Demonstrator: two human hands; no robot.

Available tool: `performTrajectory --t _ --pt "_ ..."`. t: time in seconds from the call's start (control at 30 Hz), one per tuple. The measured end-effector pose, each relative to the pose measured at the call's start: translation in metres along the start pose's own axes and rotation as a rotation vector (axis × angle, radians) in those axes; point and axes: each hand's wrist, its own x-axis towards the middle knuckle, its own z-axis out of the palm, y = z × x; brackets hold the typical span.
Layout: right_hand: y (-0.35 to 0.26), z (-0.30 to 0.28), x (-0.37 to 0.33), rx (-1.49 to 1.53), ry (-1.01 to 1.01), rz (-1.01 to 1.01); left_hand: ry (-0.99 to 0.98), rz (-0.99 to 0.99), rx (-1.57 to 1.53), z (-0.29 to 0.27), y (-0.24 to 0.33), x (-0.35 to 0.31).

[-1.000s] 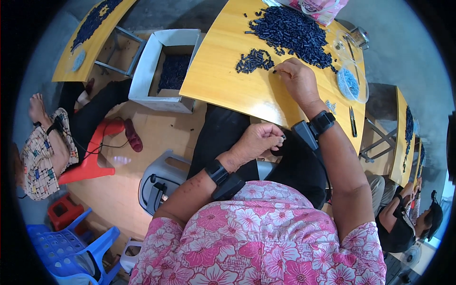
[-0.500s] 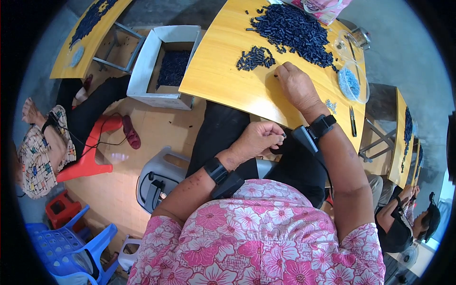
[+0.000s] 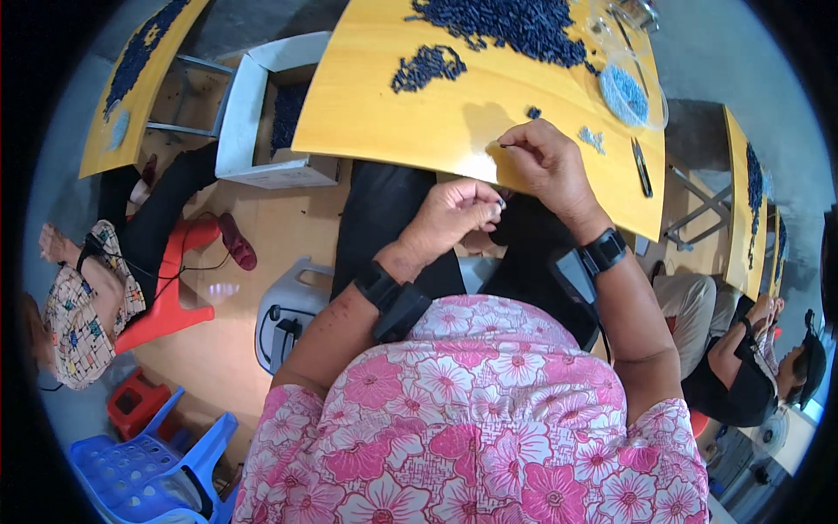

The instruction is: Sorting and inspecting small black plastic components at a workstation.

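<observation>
Left on the smooth yellow table (image 3: 367,122) sits a small pile (image 3: 428,68) of stubby, dark tubes; the left hand (image 3: 454,214), near, pinches a tiny glinting piece (image 3: 501,203). The right hand (image 3: 543,162) has drawn back toward it, pinching a thin dark piece (image 3: 506,146), so its reach seems finished; beyond, a dark cluster (image 3: 533,113) now shows. Farther right lie pale slivers (image 3: 592,138) and a slim pointed tool (image 3: 642,168).
</observation>
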Motion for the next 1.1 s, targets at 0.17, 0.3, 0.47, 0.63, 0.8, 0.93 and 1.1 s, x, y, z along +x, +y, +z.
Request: performTrajectory --t 0.17,0.3,0.47,0.63,0.8,0.93,1.1 --pt "-0.005 -0.009 -0.044 0.527 -0.032 0.425 -0.025 0.030 0.060 0.006 0.004 0.000" --pt "-0.005 -0.009 -0.061 0.622 -0.070 0.493 -0.037 0.083 0.114 0.008 -0.003 0.001" --pt "-0.004 -0.007 -0.066 0.584 -0.118 0.414 -0.047 0.079 0.148 0.011 -0.004 0.000" --pt "-0.007 -0.004 -0.069 0.623 -0.152 0.424 -0.057 0.056 0.168 0.008 -0.002 -0.002" --pt "-0.006 -0.005 -0.068 0.618 -0.172 0.449 -0.057 0.040 0.182 0.009 0.001 -0.001" --pt "-0.008 -0.005 -0.066 0.644 -0.165 0.456 -0.060 0.028 0.190 0.009 0.001 -0.001" --pt "-0.009 -0.006 -0.065 0.644 -0.169 0.455 -0.060 0.040 0.184 0.008 0.001 -0.001"
